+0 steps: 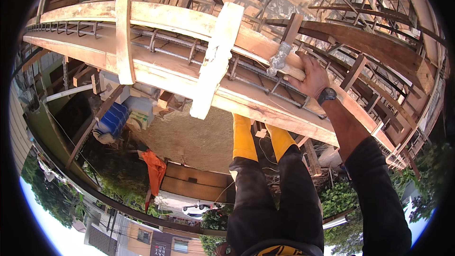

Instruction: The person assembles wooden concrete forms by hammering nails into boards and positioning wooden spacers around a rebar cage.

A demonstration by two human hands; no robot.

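Observation:
My right hand (310,76) is closed round the wooden handle of a hammer (280,57), close under its worn grey metal head. The hammer rests against or just over the far side board (189,20) of a long wooden beam form. Inside that form runs a cage of steel rebar (256,71) with stirrups. Two short wooden cleats, one pale and sunlit (217,61) and one narrower (124,33), lie across the form's top. A brownish shape at the lower edge beside my left hip may be my left hand; its fingers cannot be made out.
The near side board (175,78) spans in front of my legs, with yellow boots (244,137) partly behind it. Timber framing (369,52) crowds the far right. Below lie sandy ground (189,137), an orange cloth (154,170) and a blue bundle (113,119).

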